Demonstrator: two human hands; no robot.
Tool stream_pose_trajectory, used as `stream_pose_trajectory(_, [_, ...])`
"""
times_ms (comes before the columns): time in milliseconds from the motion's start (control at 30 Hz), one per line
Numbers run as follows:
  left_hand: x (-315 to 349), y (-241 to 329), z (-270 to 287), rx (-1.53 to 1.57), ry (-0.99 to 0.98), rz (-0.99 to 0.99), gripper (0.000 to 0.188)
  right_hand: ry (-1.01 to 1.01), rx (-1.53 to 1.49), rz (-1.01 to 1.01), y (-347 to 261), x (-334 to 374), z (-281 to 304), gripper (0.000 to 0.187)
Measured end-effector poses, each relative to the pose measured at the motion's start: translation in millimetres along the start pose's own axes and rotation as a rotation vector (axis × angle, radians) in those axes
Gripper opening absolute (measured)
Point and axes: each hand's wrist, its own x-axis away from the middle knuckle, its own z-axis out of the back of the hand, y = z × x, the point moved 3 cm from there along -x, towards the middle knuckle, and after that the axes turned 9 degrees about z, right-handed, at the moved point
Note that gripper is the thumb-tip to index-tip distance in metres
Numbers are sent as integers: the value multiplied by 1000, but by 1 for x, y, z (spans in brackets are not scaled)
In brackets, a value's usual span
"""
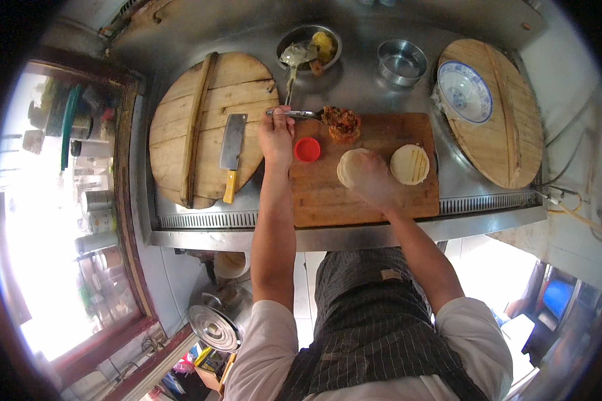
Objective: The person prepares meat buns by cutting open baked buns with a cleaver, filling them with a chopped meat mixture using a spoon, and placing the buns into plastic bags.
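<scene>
Left hand (276, 134) grips a spoon (302, 114); right hand (373, 176), blurred over bread (346, 168), grip undeterminable. Bread laid out; chopped food (342, 125) apparently not yet inside.

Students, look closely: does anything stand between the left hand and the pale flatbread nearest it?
Yes: the small red object on the cutting board lies between the left hand and that flatbread. The blurred right hand partly covers the bread.

Kitchen of commercial type, as indicated by the stainless-steel counter (364, 90) with slotted grating (207, 220) along its front, large round wooden lids (170, 127), a cleaver (231, 148), metal bowls (401, 63), a cutting board (341, 208) bearing round flatbreads (408, 165), and the wearer's striped apron (374, 314).
</scene>
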Motion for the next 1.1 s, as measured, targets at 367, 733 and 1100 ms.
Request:
stream_pose_trajectory(367, [89,-32,1,-256,123,-196,20,119,-1059,-121,14,17,37,82])
stream_pose_trajectory(733, [151,-99,-30,-1003,-384,-636,42,127,-1025,-180,13,17,40,81])
stream_pose_trajectory(1100, [167,-91,11,-749,45,-518,20,144,-273,-134,9,13,8,83])
